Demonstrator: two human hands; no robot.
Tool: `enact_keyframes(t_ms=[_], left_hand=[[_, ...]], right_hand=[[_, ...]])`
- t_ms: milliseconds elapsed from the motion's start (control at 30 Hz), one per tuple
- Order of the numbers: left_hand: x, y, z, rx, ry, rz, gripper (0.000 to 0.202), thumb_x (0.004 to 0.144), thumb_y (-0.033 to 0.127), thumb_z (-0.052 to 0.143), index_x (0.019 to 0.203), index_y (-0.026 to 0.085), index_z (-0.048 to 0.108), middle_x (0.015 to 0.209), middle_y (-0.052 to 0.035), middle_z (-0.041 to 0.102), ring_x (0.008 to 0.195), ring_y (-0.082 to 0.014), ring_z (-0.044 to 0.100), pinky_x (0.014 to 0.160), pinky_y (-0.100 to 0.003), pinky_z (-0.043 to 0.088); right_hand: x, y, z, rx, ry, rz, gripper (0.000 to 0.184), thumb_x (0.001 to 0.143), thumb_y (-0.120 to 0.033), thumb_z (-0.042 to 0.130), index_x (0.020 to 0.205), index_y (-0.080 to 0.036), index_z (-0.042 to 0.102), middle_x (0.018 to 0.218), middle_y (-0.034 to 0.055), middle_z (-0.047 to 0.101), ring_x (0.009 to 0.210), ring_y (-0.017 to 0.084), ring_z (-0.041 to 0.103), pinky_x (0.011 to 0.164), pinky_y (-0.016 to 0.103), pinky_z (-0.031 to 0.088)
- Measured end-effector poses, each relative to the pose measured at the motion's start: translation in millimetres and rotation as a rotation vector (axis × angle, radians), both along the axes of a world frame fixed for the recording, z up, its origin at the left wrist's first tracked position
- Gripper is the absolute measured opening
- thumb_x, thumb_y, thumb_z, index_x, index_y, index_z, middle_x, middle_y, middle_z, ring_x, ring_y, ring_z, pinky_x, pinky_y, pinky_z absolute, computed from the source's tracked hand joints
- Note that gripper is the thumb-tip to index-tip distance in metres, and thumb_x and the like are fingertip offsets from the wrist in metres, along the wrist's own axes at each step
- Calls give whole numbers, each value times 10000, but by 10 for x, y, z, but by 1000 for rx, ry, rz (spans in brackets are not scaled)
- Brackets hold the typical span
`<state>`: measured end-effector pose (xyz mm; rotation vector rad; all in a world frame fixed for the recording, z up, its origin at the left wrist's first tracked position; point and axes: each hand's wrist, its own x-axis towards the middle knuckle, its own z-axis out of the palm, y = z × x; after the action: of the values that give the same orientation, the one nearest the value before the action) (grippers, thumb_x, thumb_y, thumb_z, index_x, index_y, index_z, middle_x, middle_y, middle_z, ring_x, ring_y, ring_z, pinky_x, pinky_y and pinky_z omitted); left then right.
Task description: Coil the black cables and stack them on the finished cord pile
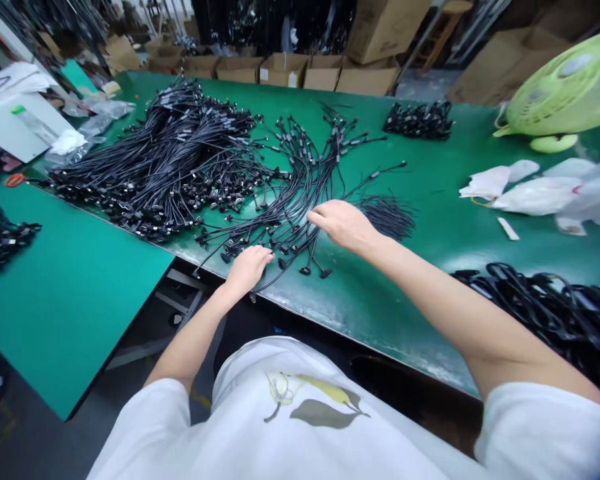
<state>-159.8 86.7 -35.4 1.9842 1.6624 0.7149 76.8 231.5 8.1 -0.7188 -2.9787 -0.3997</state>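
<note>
Short black cables with connector ends [285, 200] lie fanned out on the green table [430, 193] in front of me. My left hand [249, 265] rests near the table's front edge, its fingers curled onto the plug ends of these cables. My right hand [341, 223] lies palm down on the middle of the same cables, fingers bent and pinching into the strands. A far bigger heap of the same black cables [165, 157] lies to the left. A thin bundle of black ties [387, 215] sits just right of my right hand.
A second green table [65, 293] stands at the left across a gap. Thicker black cords [555, 313] are piled at the right edge. White plastic bags [535, 193], a green fan [565, 90], a small cable bundle [419, 120] and cardboard boxes [285, 69] lie farther back.
</note>
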Motion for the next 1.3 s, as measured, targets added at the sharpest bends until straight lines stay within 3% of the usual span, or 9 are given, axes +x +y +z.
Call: enact_keyframes(t_ms=[267, 433, 600, 700, 800, 933, 1033, 1167, 1300], left_hand=[[-473, -25, 252, -151, -896, 152, 319, 910, 446, 527, 826, 139, 518, 666, -15, 553, 564, -103, 516, 562, -228, 443], [-636, -206, 417, -131, -1345, 300, 384, 837, 453, 624, 740, 150, 408, 780, 0, 460, 772, -131, 596, 723, -293, 535], [-423, -189, 504, 225, -827, 425, 235, 929, 393, 464, 876, 165, 496, 1052, -77, 564, 1021, -211, 619, 846, -346, 515], [-26, -182, 488, 342, -342, 201, 182, 949, 272, 406, 975, 165, 551, 1145, -106, 609, 1086, -197, 586, 956, -323, 432], [347, -222, 487, 101, -301, -65, 217, 962, 269, 391, 1057, 155, 550, 833, -53, 643, 755, -148, 609, 743, -262, 448], [360, -253, 535, -422, -655, -337, 333, 972, 398, 456, 1092, 119, 592, 509, 46, 411, 442, -80, 393, 500, -201, 324], [67, -257, 601, -616, -1181, -303, 345, 945, 408, 535, 1004, 85, 640, 492, 75, 266, 375, -29, 262, 414, -157, 227], [-245, -284, 763, -489, -1855, -23, 282, 982, 268, 490, 1122, 57, 616, 541, 83, 255, 352, 12, 208, 395, -88, 258], [-251, -241, 858, -337, -2033, 66, 375, 1038, 221, 323, 1357, 99, 477, 697, 32, 453, 458, 14, 410, 440, -71, 326]], right_hand=[[536, 1239, 800, 71, 76, -464, 262, 986, -129, 420, 1080, -41, 648, 932, 149, 575, 742, 158, 347, 704, 306, 201], [437, 1043, 1109, 154, 253, -479, 312, 1038, -237, 330, 1137, -96, 590, 1042, 164, 551, 776, 181, 368, 704, 298, 212], [24, -63, 946, -146, -140, -572, 171, 848, -7, 487, 889, -120, 609, 752, 90, 551, 526, 105, 253, 570, 278, 156], [-147, -736, 813, -452, -195, -280, 144, 925, -223, 544, 812, -147, 591, 764, 51, 612, 580, 122, 454, 543, 269, 175], [-196, -1007, 840, -517, -60, -204, 212, 975, -319, 496, 880, -147, 575, 864, 46, 652, 714, 147, 564, 554, 266, 197], [140, -758, 889, -660, 16, -203, 278, 946, -439, 528, 931, -173, 607, 832, 25, 649, 715, 147, 572, 578, 247, 278], [568, -501, 747, -764, 112, -159, 351, 963, -464, 434, 1002, -182, 640, 940, 46, 662, 812, 173, 598, 670, 261, 381], [871, -431, 434, -662, 363, -270, 433, 961, -478, 375, 1041, -163, 662, 1005, 71, 676, 896, 202, 625, 782, 310, 452], [799, -659, 257, -403, 431, -275, 422, 990, -400, 337, 1061, -150, 669, 1012, 72, 689, 901, 204, 654, 748, 317, 484]])
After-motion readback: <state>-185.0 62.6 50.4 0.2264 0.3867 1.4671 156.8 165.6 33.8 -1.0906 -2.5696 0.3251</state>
